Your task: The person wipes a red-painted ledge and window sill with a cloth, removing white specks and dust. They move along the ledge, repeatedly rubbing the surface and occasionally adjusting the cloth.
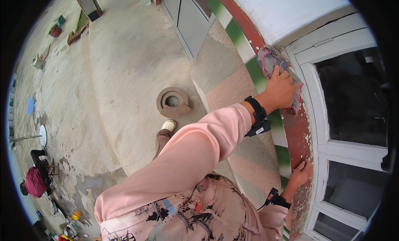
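Observation:
My left hand [279, 89] is on a crumpled grey cloth [268, 58] with pink edging, its fingers bent over the fabric. The cloth lies against the dark red, paint-flecked window sill [298, 135], partly hidden under the hand. Lower along the same sill rests my right hand [300, 173], fingers apart and nothing visible in it. Both wrists wear black bands. A white-framed window [324, 129] with dark panes adjoins the sill.
Below the sill runs a wall [224, 54] with green, white and speckled panels. A round clay-coloured stove-like object [172, 102] stands on the concrete floor near my foot [169, 125]. Another person [35, 180] sits at far left. A grey door [189, 20] is ahead.

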Motion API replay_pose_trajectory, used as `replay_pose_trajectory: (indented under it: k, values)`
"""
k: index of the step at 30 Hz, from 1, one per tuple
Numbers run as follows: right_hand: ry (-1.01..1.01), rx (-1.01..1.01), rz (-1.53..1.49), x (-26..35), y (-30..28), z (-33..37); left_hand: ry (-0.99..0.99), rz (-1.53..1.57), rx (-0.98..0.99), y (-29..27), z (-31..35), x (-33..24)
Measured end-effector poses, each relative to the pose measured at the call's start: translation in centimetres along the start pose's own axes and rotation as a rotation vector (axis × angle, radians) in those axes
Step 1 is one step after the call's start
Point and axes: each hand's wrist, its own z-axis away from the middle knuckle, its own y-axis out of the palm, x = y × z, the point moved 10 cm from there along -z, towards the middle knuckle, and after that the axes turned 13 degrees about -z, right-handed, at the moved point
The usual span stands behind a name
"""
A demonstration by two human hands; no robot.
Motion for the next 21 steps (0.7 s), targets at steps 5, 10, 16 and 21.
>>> replay_pose_trajectory:
  k: [5, 10, 16, 21]
  values:
    - [0.107, -0.078, -0.088, 2.0, 1.5, -1.5, 0.095, 0.006, 0.062, 0.4, -0.1, -0.2]
    - [0.201, -0.121, -0.056, 3.3, 2.1, -1.8, 0.228, 0.116, -0.008, -1.0, 0.2, 1.2]
    - [0.158, -0.161, -0.042, 4.1, 1.4, -1.5, 0.381, 0.195, -0.067, -2.9, 1.0, 3.9]
    - [0.198, -0.2, -0.004, 3.8, 1.3, -1.2, 0.645, 0.286, -0.147, -5.3, 1.8, 6.7]
